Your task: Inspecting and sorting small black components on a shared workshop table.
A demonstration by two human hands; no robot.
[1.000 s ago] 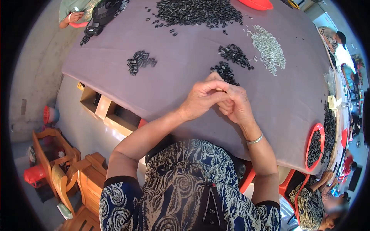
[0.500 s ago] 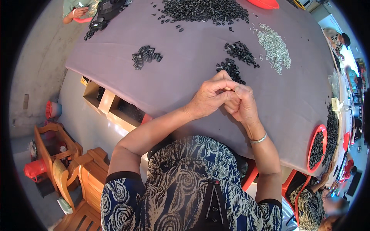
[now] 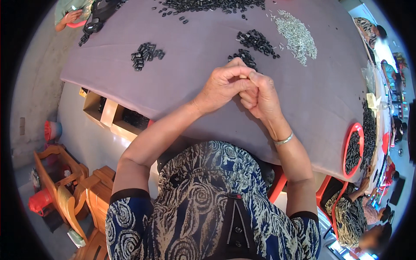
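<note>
My left hand (image 3: 221, 88) and my right hand (image 3: 263, 96) meet above the near part of the table, fingertips pinched together. Whatever lies between them is too small and too covered by the fingers to name. Just beyond the knuckles is a small heap of black parts (image 3: 245, 56), partly hidden by my left hand. A second black heap (image 3: 258, 43) lies a little farther off. To its right spreads a pile of small silvery-white pins (image 3: 297, 38). Another little cluster of black parts (image 3: 146, 55) sits to the left on the cloth.
A grey-purple cloth covers the table (image 3: 182, 82). A large black heap (image 3: 208, 4) lies at its far side. At right stands a red-rimmed basket (image 3: 354, 149) of black parts. Cardboard boxes (image 3: 108, 113) are below the left edge, near a wooden chair (image 3: 97, 190). Other people sit around.
The whole view has shifted, so the table and heaps appear farther up and left. My hands stay pinched together in nearly the same pose.
</note>
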